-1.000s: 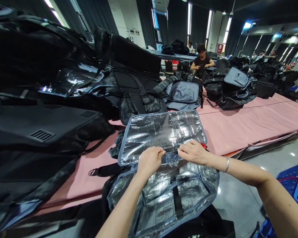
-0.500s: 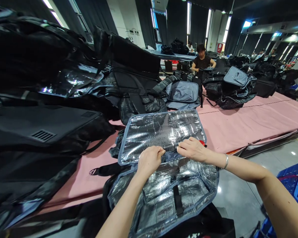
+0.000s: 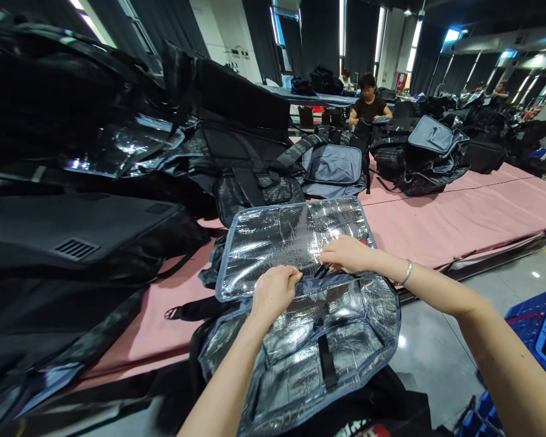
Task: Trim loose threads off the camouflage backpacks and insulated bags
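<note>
An insulated bag [image 3: 355,346] with silvery foil lining lies open in front of me, its foil-lined lid [image 3: 273,243] folded back. My left hand [image 3: 275,291] is closed in a pinch at the grey-blue seam between the lid and the body. Just to its right, my right hand [image 3: 348,254] grips thread snips [image 3: 322,270]; their dark blades point at the seam, and a bit of red shows behind the fingers. Whatever the left fingertips pinch is mostly hidden, but it appears to be the seam edge. A black strap [image 3: 327,364] lies inside the bag.
Black bags [image 3: 73,243] are piled high on the left of the pink-covered table [image 3: 414,230]. More bags [image 3: 418,152] lie farther along it, where a person [image 3: 368,106] works. A blue crate [image 3: 532,334] stands on the floor at right.
My right hand has lifted slightly and turned, bringing the dark blades into sight at the seam. The left hand stays pinched in nearly the same place.
</note>
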`<control>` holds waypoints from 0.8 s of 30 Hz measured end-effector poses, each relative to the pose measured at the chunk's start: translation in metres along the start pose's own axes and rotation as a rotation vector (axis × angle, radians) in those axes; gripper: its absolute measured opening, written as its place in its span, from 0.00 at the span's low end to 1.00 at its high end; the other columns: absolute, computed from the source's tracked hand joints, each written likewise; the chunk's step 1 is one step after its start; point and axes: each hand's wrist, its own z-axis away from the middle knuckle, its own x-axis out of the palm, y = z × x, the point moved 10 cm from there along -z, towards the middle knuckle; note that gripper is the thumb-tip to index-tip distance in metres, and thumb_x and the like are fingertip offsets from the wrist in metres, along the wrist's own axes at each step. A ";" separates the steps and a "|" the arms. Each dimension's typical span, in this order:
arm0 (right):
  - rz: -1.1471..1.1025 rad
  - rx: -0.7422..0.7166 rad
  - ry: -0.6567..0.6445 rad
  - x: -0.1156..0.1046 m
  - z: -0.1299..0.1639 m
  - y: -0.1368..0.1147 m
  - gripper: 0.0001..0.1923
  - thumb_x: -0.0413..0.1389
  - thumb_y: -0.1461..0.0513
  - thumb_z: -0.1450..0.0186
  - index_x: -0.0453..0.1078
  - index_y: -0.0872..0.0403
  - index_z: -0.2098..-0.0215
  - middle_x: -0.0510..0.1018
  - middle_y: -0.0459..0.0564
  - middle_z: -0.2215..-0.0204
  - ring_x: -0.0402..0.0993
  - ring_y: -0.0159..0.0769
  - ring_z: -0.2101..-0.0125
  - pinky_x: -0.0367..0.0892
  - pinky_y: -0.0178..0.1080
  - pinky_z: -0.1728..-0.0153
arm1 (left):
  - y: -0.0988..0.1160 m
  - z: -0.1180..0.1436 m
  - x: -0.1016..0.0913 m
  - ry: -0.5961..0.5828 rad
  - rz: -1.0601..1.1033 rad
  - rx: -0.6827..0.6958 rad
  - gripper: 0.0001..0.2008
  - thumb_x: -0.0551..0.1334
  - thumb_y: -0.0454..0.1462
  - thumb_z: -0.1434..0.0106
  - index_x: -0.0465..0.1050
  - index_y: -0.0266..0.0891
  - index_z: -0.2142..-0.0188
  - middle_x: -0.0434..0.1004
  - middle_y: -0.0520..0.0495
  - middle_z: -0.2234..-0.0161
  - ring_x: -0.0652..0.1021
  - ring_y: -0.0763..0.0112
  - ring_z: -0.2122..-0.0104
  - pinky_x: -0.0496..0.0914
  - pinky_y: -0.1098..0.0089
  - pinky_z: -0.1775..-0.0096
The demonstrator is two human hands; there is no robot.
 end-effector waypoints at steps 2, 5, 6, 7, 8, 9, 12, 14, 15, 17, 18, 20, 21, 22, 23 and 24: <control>-0.063 -0.005 -0.021 0.005 -0.002 0.003 0.02 0.54 0.64 0.37 0.68 0.54 0.65 0.72 0.47 0.68 0.63 0.35 0.68 0.52 0.36 0.69 | 0.000 0.000 0.000 -0.001 0.002 0.000 0.15 0.48 0.39 0.37 0.71 0.41 0.72 0.78 0.43 0.67 0.75 0.59 0.64 0.65 0.65 0.64; -0.103 -0.004 -0.003 0.003 -0.002 0.004 0.04 0.53 0.63 0.36 0.68 0.54 0.63 0.73 0.48 0.67 0.63 0.35 0.68 0.53 0.36 0.68 | 0.000 0.001 -0.001 -0.001 0.006 0.004 0.15 0.48 0.39 0.36 0.70 0.40 0.72 0.77 0.43 0.68 0.75 0.59 0.65 0.65 0.65 0.64; -0.095 0.001 0.010 0.001 -0.001 0.003 0.04 0.52 0.64 0.36 0.68 0.55 0.63 0.73 0.49 0.67 0.63 0.35 0.68 0.53 0.36 0.68 | 0.000 0.001 -0.001 -0.002 0.008 0.008 0.15 0.48 0.39 0.36 0.70 0.40 0.72 0.77 0.44 0.69 0.75 0.60 0.65 0.65 0.66 0.65; -0.074 0.006 0.023 -0.002 0.001 0.002 0.04 0.52 0.64 0.36 0.68 0.55 0.63 0.72 0.49 0.67 0.63 0.35 0.68 0.52 0.37 0.68 | 0.001 0.001 -0.001 -0.001 0.010 0.011 0.15 0.48 0.39 0.36 0.70 0.40 0.72 0.77 0.44 0.69 0.75 0.60 0.66 0.65 0.66 0.65; -0.041 0.010 0.037 -0.004 0.002 0.001 0.04 0.51 0.65 0.35 0.67 0.55 0.64 0.72 0.49 0.67 0.62 0.35 0.68 0.52 0.37 0.69 | 0.001 0.001 -0.002 -0.001 0.012 0.014 0.15 0.48 0.39 0.36 0.70 0.40 0.72 0.77 0.44 0.69 0.75 0.60 0.66 0.65 0.66 0.66; 0.000 0.012 0.049 -0.007 0.004 -0.002 0.05 0.50 0.66 0.35 0.67 0.55 0.64 0.72 0.49 0.68 0.62 0.35 0.69 0.51 0.37 0.70 | 0.002 0.001 -0.002 0.000 0.014 0.017 0.15 0.48 0.39 0.36 0.70 0.41 0.73 0.77 0.44 0.69 0.75 0.61 0.66 0.65 0.66 0.66; 0.141 0.002 0.093 -0.011 0.009 -0.013 0.08 0.46 0.67 0.33 0.66 0.55 0.66 0.71 0.48 0.70 0.61 0.34 0.70 0.47 0.37 0.73 | 0.003 0.000 -0.003 0.012 0.015 0.019 0.14 0.48 0.39 0.37 0.69 0.41 0.73 0.77 0.44 0.69 0.75 0.60 0.66 0.65 0.66 0.65; 0.221 -0.024 0.134 -0.010 0.012 -0.022 0.10 0.45 0.68 0.32 0.65 0.54 0.67 0.70 0.46 0.71 0.60 0.33 0.71 0.45 0.37 0.74 | 0.003 0.000 -0.003 0.020 0.015 0.020 0.14 0.48 0.39 0.37 0.70 0.41 0.72 0.78 0.44 0.68 0.75 0.60 0.66 0.65 0.66 0.65; 0.255 -0.039 0.162 -0.009 0.013 -0.027 0.10 0.44 0.69 0.32 0.64 0.55 0.68 0.70 0.46 0.72 0.60 0.33 0.72 0.44 0.37 0.74 | 0.003 0.000 -0.003 0.023 0.016 0.020 0.14 0.48 0.39 0.37 0.70 0.41 0.72 0.78 0.44 0.68 0.75 0.60 0.66 0.65 0.66 0.65; 0.311 -0.052 0.237 -0.009 0.017 -0.035 0.12 0.43 0.71 0.33 0.63 0.55 0.69 0.69 0.46 0.73 0.59 0.32 0.73 0.44 0.37 0.75 | 0.002 0.000 -0.002 0.028 0.018 0.021 0.14 0.49 0.39 0.37 0.70 0.41 0.72 0.78 0.45 0.68 0.75 0.61 0.65 0.65 0.66 0.64; 0.332 -0.048 0.277 -0.010 0.018 -0.037 0.12 0.43 0.72 0.33 0.63 0.55 0.69 0.68 0.46 0.74 0.59 0.32 0.73 0.43 0.37 0.75 | 0.002 0.000 -0.001 0.031 0.018 0.021 0.14 0.49 0.39 0.37 0.70 0.41 0.72 0.78 0.45 0.68 0.75 0.61 0.65 0.65 0.66 0.64; 0.362 -0.022 0.335 -0.011 0.022 -0.040 0.12 0.42 0.72 0.33 0.63 0.55 0.69 0.67 0.46 0.75 0.58 0.32 0.74 0.42 0.38 0.75 | 0.001 0.000 -0.001 0.035 0.018 0.021 0.14 0.49 0.39 0.37 0.71 0.41 0.71 0.78 0.45 0.68 0.75 0.61 0.65 0.65 0.66 0.64; 0.370 -0.009 0.350 -0.011 0.023 -0.040 0.12 0.43 0.71 0.33 0.62 0.54 0.70 0.67 0.45 0.75 0.58 0.32 0.75 0.42 0.38 0.75 | 0.001 0.000 -0.001 0.037 0.018 0.022 0.14 0.49 0.39 0.37 0.71 0.41 0.71 0.78 0.45 0.68 0.75 0.61 0.65 0.65 0.66 0.64; 0.375 0.001 0.356 -0.010 0.024 -0.039 0.12 0.43 0.71 0.33 0.62 0.54 0.70 0.67 0.45 0.75 0.57 0.32 0.75 0.42 0.38 0.75 | 0.001 0.000 -0.001 0.038 0.018 0.022 0.14 0.49 0.39 0.37 0.71 0.41 0.71 0.78 0.45 0.68 0.75 0.61 0.65 0.65 0.66 0.64; 0.378 0.005 0.358 -0.010 0.024 -0.039 0.12 0.43 0.71 0.33 0.62 0.54 0.71 0.67 0.45 0.76 0.57 0.32 0.75 0.42 0.38 0.75 | 0.001 0.000 0.000 0.039 0.018 0.022 0.14 0.49 0.39 0.37 0.71 0.41 0.71 0.78 0.45 0.68 0.75 0.61 0.65 0.65 0.66 0.64; 0.379 0.004 0.360 -0.010 0.025 -0.040 0.12 0.43 0.72 0.34 0.62 0.54 0.71 0.67 0.45 0.75 0.57 0.32 0.75 0.42 0.38 0.75 | 0.001 0.000 0.000 0.041 0.019 0.023 0.14 0.49 0.39 0.37 0.71 0.41 0.71 0.78 0.45 0.68 0.75 0.61 0.66 0.65 0.65 0.64</control>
